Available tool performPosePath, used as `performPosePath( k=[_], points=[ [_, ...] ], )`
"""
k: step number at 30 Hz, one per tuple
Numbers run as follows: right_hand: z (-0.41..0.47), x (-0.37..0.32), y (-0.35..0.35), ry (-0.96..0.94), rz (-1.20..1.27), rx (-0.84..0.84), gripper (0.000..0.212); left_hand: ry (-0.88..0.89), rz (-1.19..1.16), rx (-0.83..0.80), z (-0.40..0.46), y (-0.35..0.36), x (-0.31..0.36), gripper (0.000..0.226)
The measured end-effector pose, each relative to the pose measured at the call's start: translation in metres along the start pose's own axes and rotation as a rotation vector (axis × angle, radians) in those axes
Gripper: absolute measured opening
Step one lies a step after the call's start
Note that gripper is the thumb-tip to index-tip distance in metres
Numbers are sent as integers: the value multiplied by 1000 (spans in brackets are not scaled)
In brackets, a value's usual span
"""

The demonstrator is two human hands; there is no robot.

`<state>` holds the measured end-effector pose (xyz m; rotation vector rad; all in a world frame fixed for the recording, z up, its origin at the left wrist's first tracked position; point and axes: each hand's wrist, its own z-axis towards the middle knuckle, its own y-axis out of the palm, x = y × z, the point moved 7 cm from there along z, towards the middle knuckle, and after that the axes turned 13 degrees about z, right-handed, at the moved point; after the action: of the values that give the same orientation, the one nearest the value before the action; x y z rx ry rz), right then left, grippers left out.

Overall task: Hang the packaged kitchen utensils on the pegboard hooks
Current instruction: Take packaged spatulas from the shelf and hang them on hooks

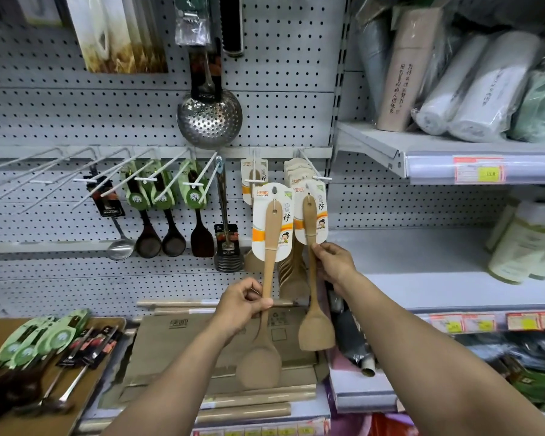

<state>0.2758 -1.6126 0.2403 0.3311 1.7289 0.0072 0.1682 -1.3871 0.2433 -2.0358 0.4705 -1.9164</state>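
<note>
Left hand: the wooden spoon is gripped mid-handle, fingers curled round it, card topmost, left of the right-hand hook.
Right hand: the wooden spatula is pinched just below its card, raised below that hook for threading.

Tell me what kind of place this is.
Most likely a shop's kitchenware aisle: a pegboard with hooks holding packaged utensils such as dark spoons, and shelf edges carrying price tags.

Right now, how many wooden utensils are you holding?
2: a wooden spoon gripped by the left hand, and a wooden spatula pinched by the right hand. More hang behind.
</note>
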Motion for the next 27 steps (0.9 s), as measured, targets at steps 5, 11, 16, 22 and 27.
performPosePath(
  k=[5,11,16,22,27],
  points=[
    [-22,-37,-18,-160,-83,226,20,17,11,-29,-2,21,6,19],
    [-60,-95,6,-338,157,-10,21,43,-8,-74,2,53,18,18],
    [-59,-111,2,-387,107,55,10,66,9,-105,7,71,27,19],
    [-53,-116,7,-355,48,62,11,32,-22,-98,15,76,22,20],
    [-41,-109,6,-305,93,68,9,19,-44,-126,24,80,20,18]
  ],
)
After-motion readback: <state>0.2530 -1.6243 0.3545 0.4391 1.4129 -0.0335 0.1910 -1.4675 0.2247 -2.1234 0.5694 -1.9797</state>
